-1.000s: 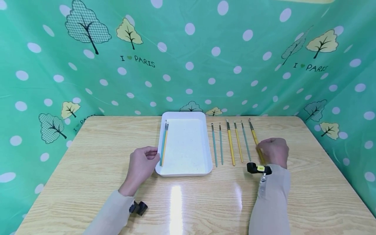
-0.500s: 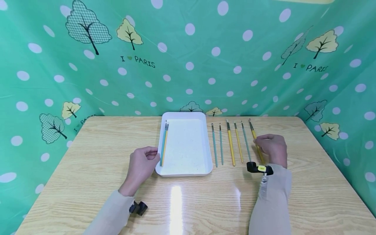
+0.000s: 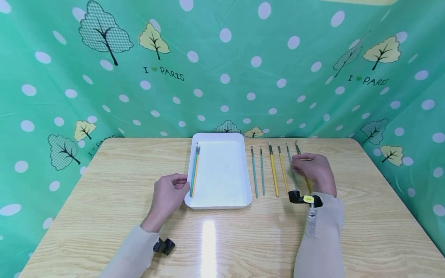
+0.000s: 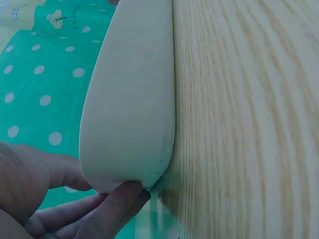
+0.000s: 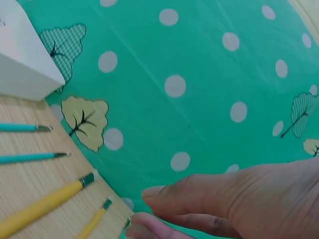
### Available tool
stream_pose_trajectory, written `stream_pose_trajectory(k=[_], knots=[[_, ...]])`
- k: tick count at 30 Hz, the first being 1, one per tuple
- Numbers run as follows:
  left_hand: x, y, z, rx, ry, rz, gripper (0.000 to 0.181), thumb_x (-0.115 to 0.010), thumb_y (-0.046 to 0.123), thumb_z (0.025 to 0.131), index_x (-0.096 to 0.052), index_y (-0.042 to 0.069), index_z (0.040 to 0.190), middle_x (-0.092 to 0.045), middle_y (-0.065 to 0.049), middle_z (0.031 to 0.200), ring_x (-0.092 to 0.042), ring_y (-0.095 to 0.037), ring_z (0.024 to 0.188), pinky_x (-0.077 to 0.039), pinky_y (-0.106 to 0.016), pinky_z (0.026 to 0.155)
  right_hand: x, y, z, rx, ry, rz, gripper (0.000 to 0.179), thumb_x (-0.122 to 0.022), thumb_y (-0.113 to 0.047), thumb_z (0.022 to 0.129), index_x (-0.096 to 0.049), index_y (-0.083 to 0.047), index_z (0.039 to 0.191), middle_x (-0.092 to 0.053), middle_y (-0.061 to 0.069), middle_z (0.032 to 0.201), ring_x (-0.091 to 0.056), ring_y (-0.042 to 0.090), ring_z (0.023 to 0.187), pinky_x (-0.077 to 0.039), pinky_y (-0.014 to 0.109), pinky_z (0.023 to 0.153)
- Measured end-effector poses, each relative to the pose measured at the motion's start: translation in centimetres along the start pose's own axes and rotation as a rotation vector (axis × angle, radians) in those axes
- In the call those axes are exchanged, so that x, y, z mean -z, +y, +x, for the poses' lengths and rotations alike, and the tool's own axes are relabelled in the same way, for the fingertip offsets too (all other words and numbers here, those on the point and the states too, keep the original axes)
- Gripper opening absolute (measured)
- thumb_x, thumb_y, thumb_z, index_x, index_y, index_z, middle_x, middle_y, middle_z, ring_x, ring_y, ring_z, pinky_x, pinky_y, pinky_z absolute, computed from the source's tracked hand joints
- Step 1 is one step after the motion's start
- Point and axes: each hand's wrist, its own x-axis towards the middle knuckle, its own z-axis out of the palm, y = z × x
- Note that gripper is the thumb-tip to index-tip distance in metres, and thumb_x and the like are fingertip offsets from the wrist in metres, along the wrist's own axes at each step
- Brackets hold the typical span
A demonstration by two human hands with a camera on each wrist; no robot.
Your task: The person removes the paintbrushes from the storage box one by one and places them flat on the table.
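Leftward, lettering on the green cloth [image 3: 226,78] is squeezed too steeply by the fold to read surely; beyond it, "I PARIS" stands out, a heart between the words. A left hand [image 3: 170,197] pinches the edge of a white tray [image 3: 222,173] on the wooden table [image 3: 121,200]. From the head, its grip is partly hidden; the left wrist view shows digits on both sides of the wall, and the tray's outside, but none of its contents. A teal brush [image 3: 192,172] and a yellow brush [image 3: 196,172] lie inside along the left wall.

Right of the tray come two slim teal brushes [image 3: 254,173], a thick yellow brush [image 3: 273,170], a thin yellow brush [image 3: 282,170], another teal brush [image 3: 294,182] and a last yellow brush [image 3: 309,186]. A right hand [image 3: 314,172] covers parts of these last two, fingers loosely extended; the right wrist view shows a gap between digits, but contact cannot be told. Its wrist camera's yellow label [image 3: 308,199] is illegible. Farther right, "I PARIS" repeats, its end rippled.
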Motion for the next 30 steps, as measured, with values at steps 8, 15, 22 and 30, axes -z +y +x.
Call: stream_pose_trajectory(k=[8, 15, 22, 30], knots=[[0.0, 0.0, 0.0, 0.007, 0.000, -0.003, 0.024, -0.068, 0.010, 0.093, -0.074, -0.002, 0.112, -0.077, -0.016, 0.102, -0.076, -0.025, 0.092, -0.064, -0.033, 0.077, -1.0, -0.8, -0.5, 0.078, -0.100, 0.033, 0.044, -0.065, -0.016, 0.099, -0.057, 0.003, 0.139, -0.062, 0.013, 0.128, -0.069, 0.007, 0.095, -0.057, 0.038, 0.103], [0.0, 0.1, 0.0, 0.006, 0.002, 0.000, 0.024, -0.068, 0.010, 0.092, -0.074, -0.002, 0.113, -0.077, -0.016, 0.102, -0.076, -0.026, 0.092, -0.064, -0.033, 0.078, -2.3, -1.7, -0.4, 0.086, -0.126, 0.025, 0.042, -0.066, -0.015, 0.099, -0.059, 0.001, 0.137, -0.061, 0.020, 0.138, -0.069, 0.024, 0.115, -0.056, 0.042, 0.105], [0.0, 0.0, 0.0, 0.007, 0.004, 0.001, 0.024, -0.068, 0.010, 0.092, -0.074, -0.002, 0.112, -0.077, -0.016, 0.102, -0.076, -0.026, 0.091, -0.064, -0.033, 0.076, -3.6, -2.4, -0.5, 0.082, -0.134, 0.011, 0.041, -0.067, -0.017, 0.098, -0.061, 0.000, 0.134, -0.063, 0.021, 0.135, -0.067, 0.031, 0.120, -0.055, 0.045, 0.106], [0.0, 0.0, 0.0, 0.014, -0.003, -0.003, 0.025, -0.067, 0.011, 0.093, -0.074, -0.002, 0.113, -0.077, -0.017, 0.103, -0.076, -0.026, 0.092, -0.064, -0.033, 0.077, -4.5, -3.0, -0.9, 0.130, -0.160, 0.047, 0.037, -0.068, -0.012, 0.096, -0.062, 0.004, 0.130, -0.064, 0.022, 0.132, -0.067, 0.032, 0.117, -0.057, 0.040, 0.103]])
